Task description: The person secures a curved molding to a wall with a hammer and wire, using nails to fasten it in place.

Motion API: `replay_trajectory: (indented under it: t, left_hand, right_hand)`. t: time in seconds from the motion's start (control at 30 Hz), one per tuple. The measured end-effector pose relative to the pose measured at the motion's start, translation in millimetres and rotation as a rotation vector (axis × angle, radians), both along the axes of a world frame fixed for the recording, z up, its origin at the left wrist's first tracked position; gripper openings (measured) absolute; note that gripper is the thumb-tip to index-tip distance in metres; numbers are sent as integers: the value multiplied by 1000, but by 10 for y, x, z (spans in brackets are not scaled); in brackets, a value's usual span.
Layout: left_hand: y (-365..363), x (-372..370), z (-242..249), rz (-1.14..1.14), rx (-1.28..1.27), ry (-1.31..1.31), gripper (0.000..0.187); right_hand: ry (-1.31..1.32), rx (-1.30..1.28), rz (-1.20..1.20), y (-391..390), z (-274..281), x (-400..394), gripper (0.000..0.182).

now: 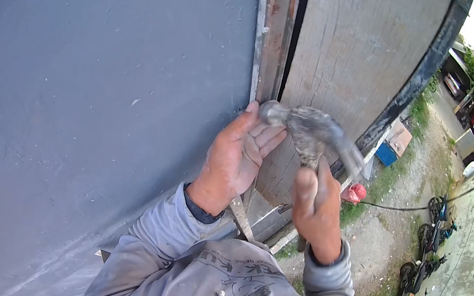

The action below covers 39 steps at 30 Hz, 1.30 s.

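A claw hammer (310, 137), its metal head worn and blurred by motion, is gripped by the handle in my right hand (320, 210). Its striking face reaches over the fingers of my left hand (229, 162), close to the thumb. That hand lies palm up at the rusty metal door frame (272, 46), fingers stretched out and thumb apart along the wall's edge. The hammer head hides part of the index finger. By the thumb tip is a small dark spot on the grey wall (103, 80), too small to make out.
A wooden panel (345, 53) stands right of the frame, with a dark edge post (418, 72). Far below on the right are a blue box (387, 154), a red bundle (356, 193), a gravel path (391, 226), parked motorbikes (418, 269) and a pale wall (464, 264).
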<state>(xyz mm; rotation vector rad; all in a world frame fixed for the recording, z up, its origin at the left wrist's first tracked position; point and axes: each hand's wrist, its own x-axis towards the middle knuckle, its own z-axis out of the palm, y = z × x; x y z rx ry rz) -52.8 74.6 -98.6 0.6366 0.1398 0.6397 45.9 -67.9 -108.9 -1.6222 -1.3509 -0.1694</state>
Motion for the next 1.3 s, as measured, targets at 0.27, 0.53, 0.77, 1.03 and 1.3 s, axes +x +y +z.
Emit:
replay_trajectory:
  t: [0.27, 0.53, 0.77, 1.03, 1.3]
  left_hand:
    - [80, -16, -6, -18, 43, 42, 48]
    - [71, 21, 55, 8, 67, 53, 56]
    - [153, -3, -86, -12, 57, 58, 49]
    - [130, -45, 55, -11, 125, 129, 62]
    - [115, -79, 49, 3, 194, 146, 71]
  right_hand:
    - [549, 835, 403, -243, 290, -178, 44]
    - [176, 75, -23, 41, -27, -83, 52]
    - [-337, 295, -48, 181, -154, -63, 57]
    - [339, 474, 245, 103, -293, -130, 52]
    - [397, 438, 249, -12, -160, -163, 57]
